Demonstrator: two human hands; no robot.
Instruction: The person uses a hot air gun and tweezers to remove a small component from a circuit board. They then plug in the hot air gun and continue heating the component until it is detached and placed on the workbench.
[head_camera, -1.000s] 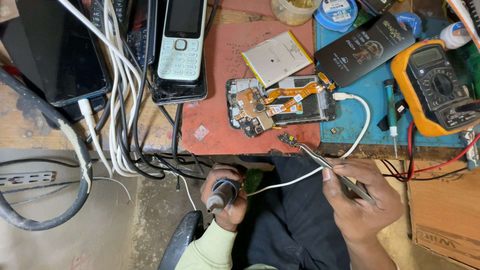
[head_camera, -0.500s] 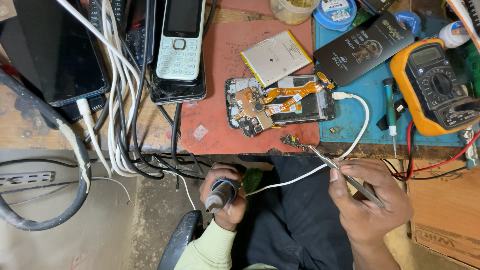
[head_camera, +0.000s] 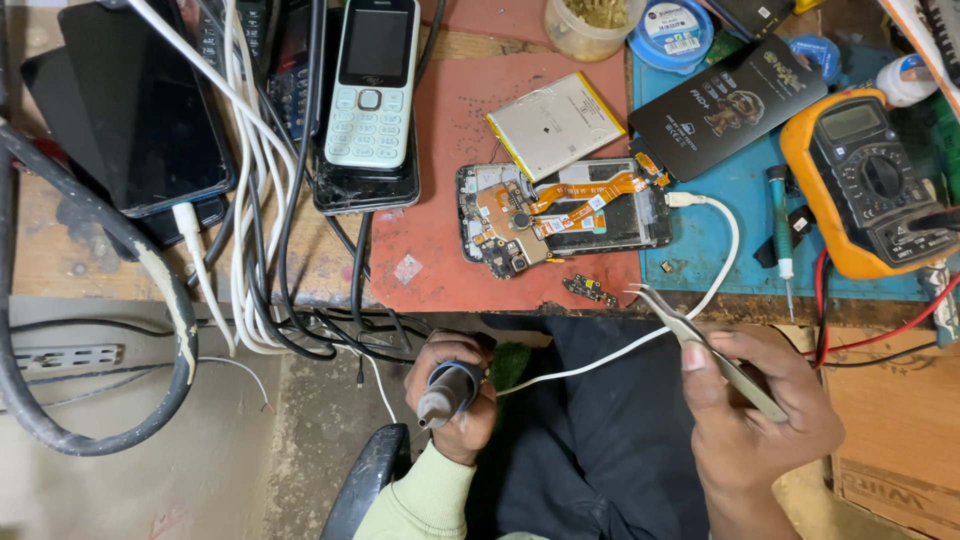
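Tweezers (head_camera: 700, 345) are pinched in the right hand (head_camera: 760, 420) at lower right, tips aimed toward a small circuit piece (head_camera: 590, 290). A soldering iron (head_camera: 445, 390) is clenched in the left hand (head_camera: 455, 400), kept low, away from the opened phone (head_camera: 560, 215).

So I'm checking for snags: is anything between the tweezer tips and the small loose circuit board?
Nothing visible. The tweezers in the right hand point at the small circuit board, with only bare red mat between.

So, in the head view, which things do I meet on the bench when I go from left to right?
Black smartphone → white cables → keypad phone → opened phone → screwdriver → multimeter.
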